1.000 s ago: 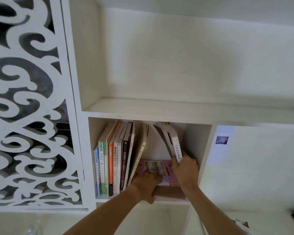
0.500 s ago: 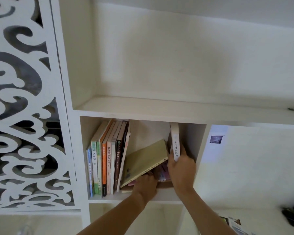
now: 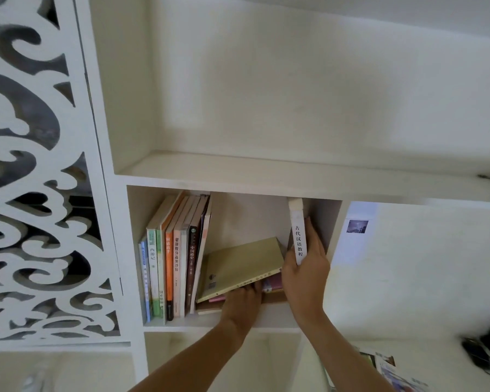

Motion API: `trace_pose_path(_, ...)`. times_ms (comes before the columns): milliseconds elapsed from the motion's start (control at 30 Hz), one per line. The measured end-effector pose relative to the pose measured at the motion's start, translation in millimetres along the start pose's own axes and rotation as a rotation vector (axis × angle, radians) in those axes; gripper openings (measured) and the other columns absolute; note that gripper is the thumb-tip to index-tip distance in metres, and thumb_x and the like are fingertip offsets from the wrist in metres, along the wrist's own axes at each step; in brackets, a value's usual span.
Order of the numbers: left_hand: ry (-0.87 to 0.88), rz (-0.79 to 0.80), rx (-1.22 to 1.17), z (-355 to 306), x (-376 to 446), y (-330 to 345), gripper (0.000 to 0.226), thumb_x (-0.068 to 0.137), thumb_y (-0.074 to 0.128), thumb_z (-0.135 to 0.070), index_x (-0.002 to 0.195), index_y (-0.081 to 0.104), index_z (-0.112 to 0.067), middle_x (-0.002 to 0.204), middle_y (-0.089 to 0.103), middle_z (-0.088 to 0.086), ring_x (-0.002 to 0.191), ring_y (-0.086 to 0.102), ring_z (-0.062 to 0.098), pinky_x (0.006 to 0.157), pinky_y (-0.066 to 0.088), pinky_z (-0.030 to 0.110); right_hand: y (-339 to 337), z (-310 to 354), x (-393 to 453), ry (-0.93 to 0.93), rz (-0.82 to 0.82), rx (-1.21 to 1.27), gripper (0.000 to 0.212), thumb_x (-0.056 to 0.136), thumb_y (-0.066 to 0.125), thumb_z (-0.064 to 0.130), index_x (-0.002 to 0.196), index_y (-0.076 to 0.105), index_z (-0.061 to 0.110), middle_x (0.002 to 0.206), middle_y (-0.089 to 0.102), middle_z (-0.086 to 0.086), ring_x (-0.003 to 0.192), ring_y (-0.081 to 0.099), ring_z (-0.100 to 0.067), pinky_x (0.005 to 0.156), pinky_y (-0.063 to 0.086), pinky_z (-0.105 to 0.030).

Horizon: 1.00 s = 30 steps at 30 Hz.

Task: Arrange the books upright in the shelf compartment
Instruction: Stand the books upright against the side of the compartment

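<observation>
Now the right hand (image 3: 304, 274) grips the white book (image 3: 297, 230) upright as before; the left hand (image 3: 242, 302) has raised the green book (image 3: 241, 267) slightly.

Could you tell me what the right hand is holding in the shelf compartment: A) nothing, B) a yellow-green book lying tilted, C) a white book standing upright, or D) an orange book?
C: the right hand grips the white book, which stands upright by the compartment's right wall.

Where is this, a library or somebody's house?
Probably a home room: a small white shelf compartment holds a few books, a carved white screen stands beside it, and a small photo is stuck up nearby.
</observation>
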<state>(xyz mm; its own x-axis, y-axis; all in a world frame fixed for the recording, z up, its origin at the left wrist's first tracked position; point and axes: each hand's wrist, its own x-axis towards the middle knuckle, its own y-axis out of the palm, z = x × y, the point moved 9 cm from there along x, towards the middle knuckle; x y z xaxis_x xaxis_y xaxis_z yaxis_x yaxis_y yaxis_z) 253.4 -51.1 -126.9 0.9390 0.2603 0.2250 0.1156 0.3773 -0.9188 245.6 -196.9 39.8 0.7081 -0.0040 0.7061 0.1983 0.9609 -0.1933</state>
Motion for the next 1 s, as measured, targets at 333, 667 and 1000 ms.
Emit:
trace_pose_path(333,0.193,-0.012,-0.15,4.3,-9.7,-25.4,0.046,0.104,0.037,-0.011,0.148,0.034,-0.001,0.127,0.061,0.023,0.111,0.063,0.038,0.089,0.05,0.044,18.5,4.6,-13.7,0.014,0.144,-0.177,0.056,0.094,0.068,0.014,0.148,0.053,0.019,0.128,0.068,-0.005,0.11,0.067,-0.025,0.086,0.058,-0.028)
trace_pose_path(667,0.207,-0.044,-0.035,-1.2,-12.0,-11.2,0.04,0.09,0.06,-0.019,0.128,0.062,-0.009,0.086,0.074,0.013,0.071,0.073,0.026,0.063,0.056,0.033,3.3,-5.1,-15.1,0.097,0.314,-0.444,0.063,0.094,0.071,0.025,0.151,0.045,0.03,0.115,0.071,-0.005,0.1,0.068,-0.029,0.074,0.055,-0.033)
trace_pose_path(1000,0.029,-0.189,-0.227,26.7,0.0,-45.6,0.044,0.098,0.043,-0.02,0.141,0.041,-0.01,0.114,0.069,0.014,0.093,0.073,0.028,0.077,0.057,0.036,-3.8,35.0,-25.1,-0.124,0.16,-0.478,0.076,0.083,0.08,0.029,0.152,0.048,0.029,0.107,0.071,-0.006,0.077,0.068,-0.03,0.064,0.06,-0.042)
